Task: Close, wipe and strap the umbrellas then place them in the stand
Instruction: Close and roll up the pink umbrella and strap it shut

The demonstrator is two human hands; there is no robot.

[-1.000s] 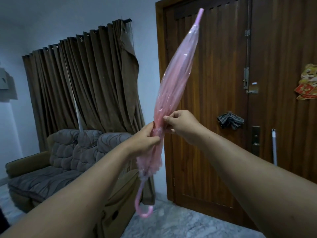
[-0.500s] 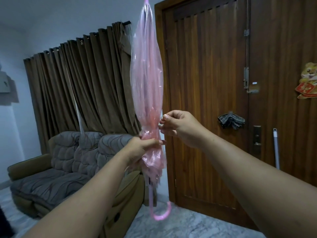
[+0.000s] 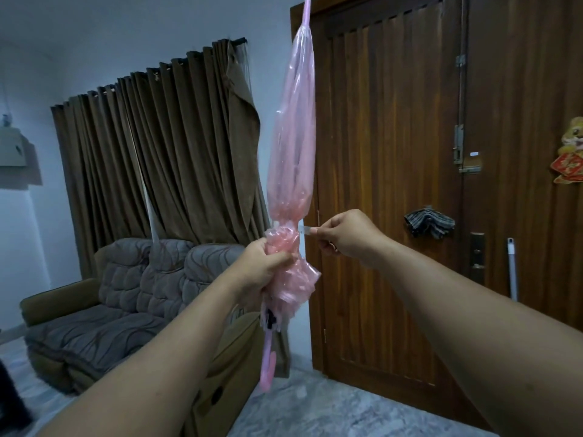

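Wooden door [image 3: 394, 184] behind: left hand [image 3: 265, 266] grips folded pink umbrella [image 3: 293, 146] upright; right hand [image 3: 344, 238] pinches its strap [image 3: 305, 230] taut.

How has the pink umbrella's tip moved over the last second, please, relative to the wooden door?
Yes. The pink umbrella has swung from leaning right across the wooden door to nearly upright, its tip now near the door frame's left edge.

text: none legible | red-and-gold decoration [image 3: 570, 156] on door [image 3: 394, 184]: characters too small to read | labels, brands, numbers: none
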